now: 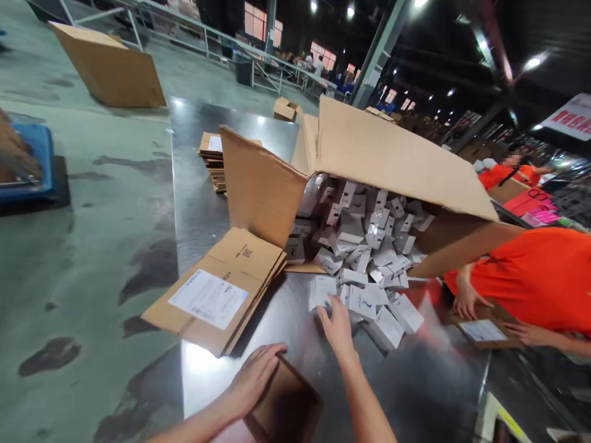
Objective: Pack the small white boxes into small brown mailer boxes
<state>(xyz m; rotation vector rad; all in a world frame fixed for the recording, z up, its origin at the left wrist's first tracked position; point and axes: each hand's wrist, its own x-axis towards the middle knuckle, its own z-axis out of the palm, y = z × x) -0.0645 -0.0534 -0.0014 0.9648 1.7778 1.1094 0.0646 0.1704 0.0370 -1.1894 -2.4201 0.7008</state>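
My left hand (259, 376) grips the edge of a small brown cardboard box (295, 400) at the bottom of the view, its inside dark. Farther forward, my right hand (338, 326) reaches with thumb and fingers apart to a small white box (322, 289). Its fingertips are at that box's near edge; whether they touch is hard to tell. Many similar white boxes (362, 301) spill from a large tipped carton (392, 151) onto the metal table (295, 326). Left of them lies a stack of flattened cardboard boxes (244, 252), with a white label on top.
Another pile of folded cardboard (212, 163) lies behind the carton's flap. At right, a co-worker in an orange shirt (540, 277) handles a labelled brown package (484, 329). A blue cart (34, 160) stands left, and a brown carton (108, 67) rests on the floor.
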